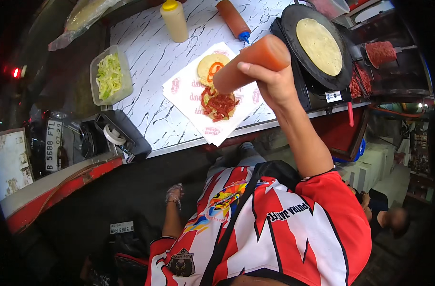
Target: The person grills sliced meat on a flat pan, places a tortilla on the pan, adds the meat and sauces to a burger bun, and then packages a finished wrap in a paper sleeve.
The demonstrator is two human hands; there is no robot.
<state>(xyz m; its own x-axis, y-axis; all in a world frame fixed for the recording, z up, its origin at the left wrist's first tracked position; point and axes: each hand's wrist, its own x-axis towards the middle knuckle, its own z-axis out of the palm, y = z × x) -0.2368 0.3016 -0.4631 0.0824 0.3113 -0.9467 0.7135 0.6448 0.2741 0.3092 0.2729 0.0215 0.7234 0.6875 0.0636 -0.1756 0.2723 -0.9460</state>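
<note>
My right hand (274,80) grips a large squeeze bottle of orange-red sauce (253,60), tilted with its lower end over the food. Its nozzle is hidden. Beneath it lies a flatbread (212,64) with an orange-red sauce swirl at one end. Shredded meat (221,106) with red sauce and bits of lettuce covers the end nearer me. Both rest on a stack of printed paper sheets (181,98). My left hand (175,196), in a clear plastic glove, hangs low beside my body, away from the counter; its fingers are not clearly seen.
On the marbled counter (142,64) are a tub of shredded lettuce (109,77), a yellow-capped bottle (174,21) and a blue-tipped sauce bottle (234,19). A round griddle (290,39) holds another flatbread (319,46). Meat (360,82) lies beyond it. A person (378,205) is at the right.
</note>
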